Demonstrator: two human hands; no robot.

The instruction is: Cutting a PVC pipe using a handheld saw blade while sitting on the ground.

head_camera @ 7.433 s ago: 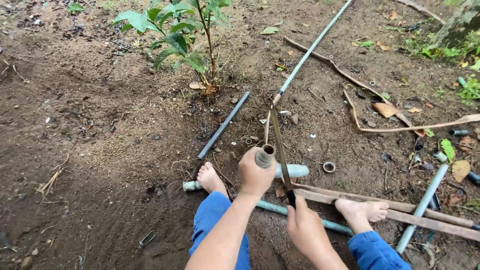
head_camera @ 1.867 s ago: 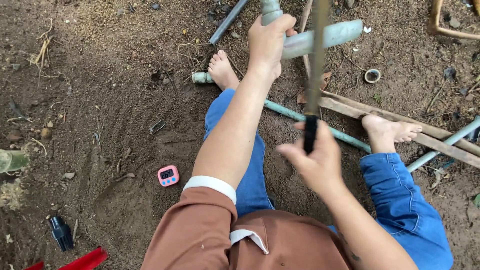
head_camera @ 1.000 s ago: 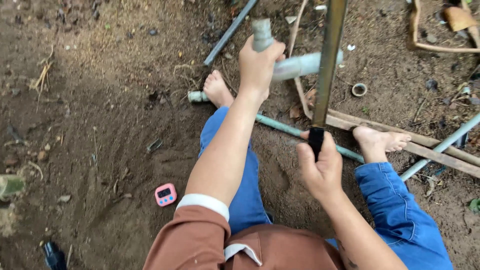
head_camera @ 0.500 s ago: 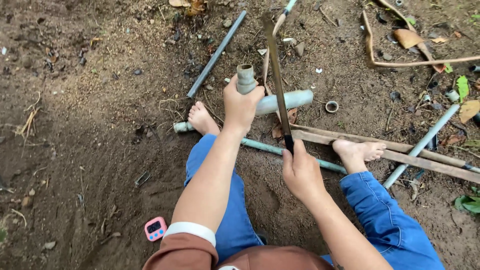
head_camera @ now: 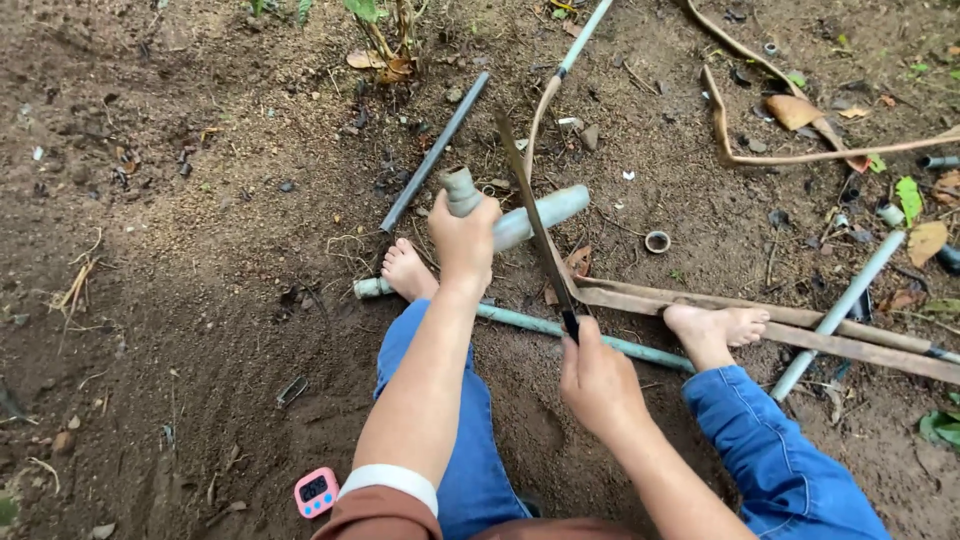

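The person sits on bare brown soil with both legs in blue trousers spread apart, and the bare feet rest on a long thin green-grey pipe that lies across the ground in front. Between the knees there is open dirt. To the left the ground is mostly free, with only a small pink digital timer near the left elbow.

The left hand is stretched forward with a nearly straight arm and is closed around a grey plastic pipe piece with an elbow fitting. The short end stands up above the fist and the longer tube goes out to the right, above the ground.

The right hand is closed tight around the dark handle of a long narrow saw blade. The blade runs up and away from the hand and crosses the grey tube just beside the left fist, touching it.

To the right the room is narrow: flat brown wooden slats lie under the right foot, and a pale grey pipe lies at an angle there. A dark thin pipe lies beyond the left foot.
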